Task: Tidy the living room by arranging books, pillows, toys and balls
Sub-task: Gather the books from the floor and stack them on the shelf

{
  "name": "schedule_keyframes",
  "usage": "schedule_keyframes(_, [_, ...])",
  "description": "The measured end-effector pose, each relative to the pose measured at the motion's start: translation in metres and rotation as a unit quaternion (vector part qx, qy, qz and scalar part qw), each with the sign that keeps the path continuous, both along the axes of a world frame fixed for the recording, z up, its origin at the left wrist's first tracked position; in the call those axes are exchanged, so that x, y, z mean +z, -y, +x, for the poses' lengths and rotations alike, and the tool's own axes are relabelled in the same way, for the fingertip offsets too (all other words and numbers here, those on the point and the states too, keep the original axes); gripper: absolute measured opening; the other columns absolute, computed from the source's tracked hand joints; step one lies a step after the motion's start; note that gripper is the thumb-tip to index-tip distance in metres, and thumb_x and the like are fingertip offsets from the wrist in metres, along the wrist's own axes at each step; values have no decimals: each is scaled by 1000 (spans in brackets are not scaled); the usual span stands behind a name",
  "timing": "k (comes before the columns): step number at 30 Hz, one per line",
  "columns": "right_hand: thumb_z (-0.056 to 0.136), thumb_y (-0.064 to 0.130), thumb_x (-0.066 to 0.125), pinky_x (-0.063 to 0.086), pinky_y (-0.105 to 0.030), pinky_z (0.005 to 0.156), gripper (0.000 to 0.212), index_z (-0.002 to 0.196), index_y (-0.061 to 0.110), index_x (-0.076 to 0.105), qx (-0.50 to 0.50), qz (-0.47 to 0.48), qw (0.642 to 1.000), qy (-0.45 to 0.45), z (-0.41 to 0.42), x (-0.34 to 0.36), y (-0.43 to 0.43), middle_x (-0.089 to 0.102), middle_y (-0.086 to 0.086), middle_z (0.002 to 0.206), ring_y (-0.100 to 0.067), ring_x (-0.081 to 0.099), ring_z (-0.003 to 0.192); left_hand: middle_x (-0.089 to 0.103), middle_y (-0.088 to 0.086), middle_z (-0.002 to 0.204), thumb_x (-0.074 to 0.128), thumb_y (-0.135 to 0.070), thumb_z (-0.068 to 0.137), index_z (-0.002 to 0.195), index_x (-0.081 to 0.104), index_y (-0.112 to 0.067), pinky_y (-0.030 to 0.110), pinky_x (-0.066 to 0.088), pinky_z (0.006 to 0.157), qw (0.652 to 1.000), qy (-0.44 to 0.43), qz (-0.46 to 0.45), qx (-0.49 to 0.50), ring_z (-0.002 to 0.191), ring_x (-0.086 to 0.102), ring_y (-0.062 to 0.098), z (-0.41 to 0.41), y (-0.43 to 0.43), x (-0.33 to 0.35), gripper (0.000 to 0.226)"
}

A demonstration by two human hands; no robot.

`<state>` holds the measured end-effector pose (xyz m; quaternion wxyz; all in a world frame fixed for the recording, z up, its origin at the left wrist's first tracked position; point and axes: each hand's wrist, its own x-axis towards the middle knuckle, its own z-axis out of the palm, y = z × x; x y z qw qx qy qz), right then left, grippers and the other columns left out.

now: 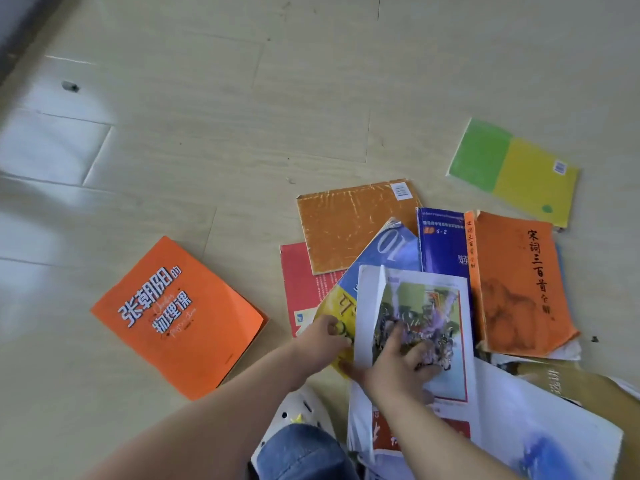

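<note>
Several books lie jumbled on the pale wood floor [242,133]. On top is a white picture book [433,299]. My right hand [398,368] presses flat on its cover with fingers spread. My left hand [327,337] curls its fingers at that book's raised left edge, above a yellow-and-blue book [388,251]. Around them lie a worn orange-brown book [349,223], a red book [298,282], a dark blue book [443,244] and an orange book with black characters [519,282]. Apart from the pile are an orange book [180,317] at left and a green-and-yellow book [512,171] at far right.
A large white book [536,427] and a tan book [581,386] lie under the pile at lower right. My white perforated shoe [294,407] and denim knee [304,452] sit at the bottom edge. A dark wall base [20,29] runs along the top left.
</note>
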<state>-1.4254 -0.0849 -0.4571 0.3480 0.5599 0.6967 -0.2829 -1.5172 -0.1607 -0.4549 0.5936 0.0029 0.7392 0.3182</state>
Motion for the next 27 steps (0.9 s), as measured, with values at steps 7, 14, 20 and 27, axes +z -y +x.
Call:
schedule_keyframes(7, [96,44,38,29,-46,101,40,123,21,58,-146,218,952,-159,24,-2,-52,42,-8,140,-34,37,125,50,0,119,50,-16,93,136,39,-16,20,47,76,996,23,26,81,99,54,15,14,-13,-6,44])
schedule_keyframes(14, [75,39,74,45,-49,91,56,118,13,50,-251,203,941,-104,42,-16,-68,60,-16,117,-39,56,103,50,-4,93,46,-5,91,136,34,-15,25,37,63,991,85,45,97,76,46,9,17,-16,8,47])
schedule_keyframes(20, [86,17,65,41,-30,63,14,88,13,52,-97,184,929,-306,11,14,-51,58,-6,90,-27,56,77,12,7,155,64,-15,80,149,12,-23,46,24,114,887,-421,50,-183,142,15,29,-20,-12,41,87])
schedule_keyframes(27, [64,9,74,21,-31,68,18,71,19,61,225,257,837,-427,-28,62,-30,47,12,56,-23,53,69,66,4,116,80,-32,60,88,69,-24,39,47,86,617,-617,8,-488,111,61,30,-45,-20,97,31])
